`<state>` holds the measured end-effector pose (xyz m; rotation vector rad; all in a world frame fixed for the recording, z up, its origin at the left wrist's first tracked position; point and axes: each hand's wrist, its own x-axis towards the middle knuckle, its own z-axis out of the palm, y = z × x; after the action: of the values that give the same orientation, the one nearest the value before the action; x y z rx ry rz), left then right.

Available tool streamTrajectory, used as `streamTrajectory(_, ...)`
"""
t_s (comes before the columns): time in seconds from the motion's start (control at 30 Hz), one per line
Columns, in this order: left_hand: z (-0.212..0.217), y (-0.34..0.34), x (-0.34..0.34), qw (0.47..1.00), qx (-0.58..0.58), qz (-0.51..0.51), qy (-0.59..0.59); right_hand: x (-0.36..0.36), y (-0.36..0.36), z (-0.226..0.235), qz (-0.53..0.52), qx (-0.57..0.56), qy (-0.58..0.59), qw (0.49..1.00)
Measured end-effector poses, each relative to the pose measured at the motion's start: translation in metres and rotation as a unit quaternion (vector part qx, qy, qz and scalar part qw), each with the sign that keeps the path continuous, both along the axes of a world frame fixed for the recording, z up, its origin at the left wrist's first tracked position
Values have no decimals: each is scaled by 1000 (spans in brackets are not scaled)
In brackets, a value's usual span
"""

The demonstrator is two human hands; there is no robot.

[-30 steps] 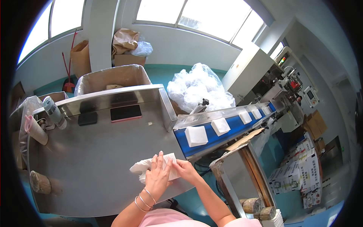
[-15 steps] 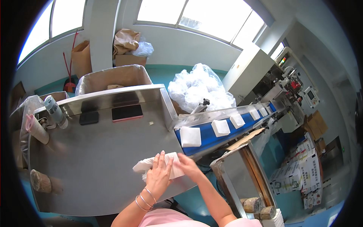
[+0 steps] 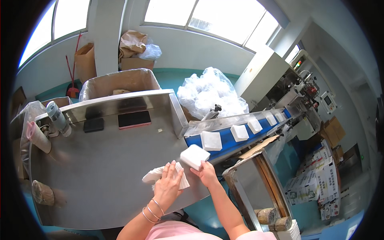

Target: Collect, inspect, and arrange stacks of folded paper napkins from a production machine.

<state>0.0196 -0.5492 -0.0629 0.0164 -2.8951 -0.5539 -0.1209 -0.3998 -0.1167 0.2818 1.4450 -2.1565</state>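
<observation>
My left hand (image 3: 169, 184) lies over a loose stack of white paper napkins (image 3: 154, 175) on the steel table, its fingers stretched out across the top. Part of that stack is hidden under the palm. In my right hand (image 3: 205, 173) is a square white stack of napkins (image 3: 193, 156), gripped by its near right edge and held tilted just above the table's right end. Beyond it, a blue conveyor belt (image 3: 225, 143) carries several similar white stacks. The nearest stack on the belt (image 3: 211, 141) sits close to the table.
A raised steel wall (image 3: 179, 114) edges the table at the back right. Toward the back are a phone (image 3: 135, 119), a dark flat case (image 3: 93, 125) and a bottle (image 3: 59, 118). A wrapped roll (image 3: 43, 193) stands front left. An open carton (image 3: 256, 188) stands right.
My right hand has moved from beside the loose stack up and right, and now holds a square napkin stack. The belt's stacks have shifted toward the table. My left hand has barely moved.
</observation>
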Motion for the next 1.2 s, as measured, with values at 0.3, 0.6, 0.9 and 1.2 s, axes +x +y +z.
streamTrajectory(0.3,0,2,-1,999,35,5,27,30,-13,4,313,262,254,877)
streamTrajectory(0.6,2,-5,5,999,39,4,33,26,-13,22,356,277,278,848)
streamTrajectory(0.9,-9,-18,23,997,78,-4,9,-7,9,-20,-21,-3,-28,999)
streamTrajectory(1.2,-48,-40,42,885,453,87,66,57,-36,37,369,285,303,831)
